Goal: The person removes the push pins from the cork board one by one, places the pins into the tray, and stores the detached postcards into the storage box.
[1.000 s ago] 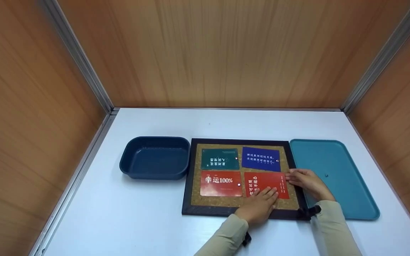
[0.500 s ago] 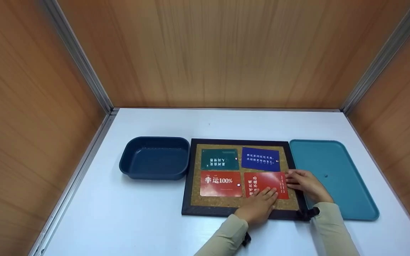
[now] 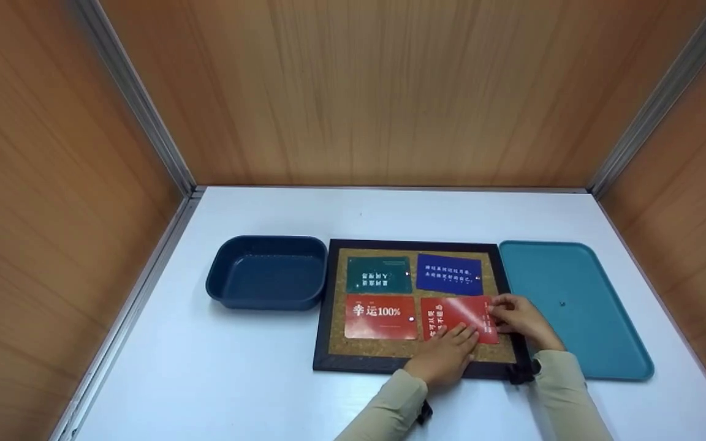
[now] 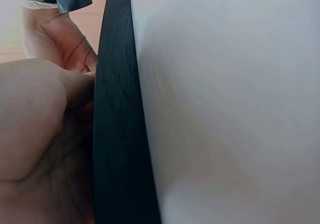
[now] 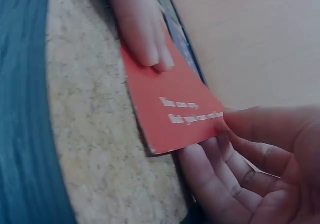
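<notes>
A red card [image 3: 458, 306] with white lettering lies at the lower right of a black-framed cork board [image 3: 383, 348]. My left hand [image 3: 442, 358] rests on its lower middle with fairly straight fingers. At the card's right edge, my right hand [image 3: 526, 320] pinches a corner. In the right wrist view the thumb is at the edge of the red card [image 5: 172, 129], the other fingers lie under it, and that end is lifted off the cork. In the left wrist view my left palm [image 4: 30, 129] is beside the black frame [image 4: 120, 109].
Another red card [image 3: 380, 327], a green card [image 3: 377, 269] and a blue card [image 3: 449, 274] lie on the cork, each with a small pin at its right side. A dark blue bin [image 3: 267, 303] stands left. On the right is a teal tray [image 3: 598, 331] bearing one tiny pin [image 3: 562, 304].
My right hand has shifted slightly left, its fingertips now over the red card's right edge. My left hand has stayed on the card.
</notes>
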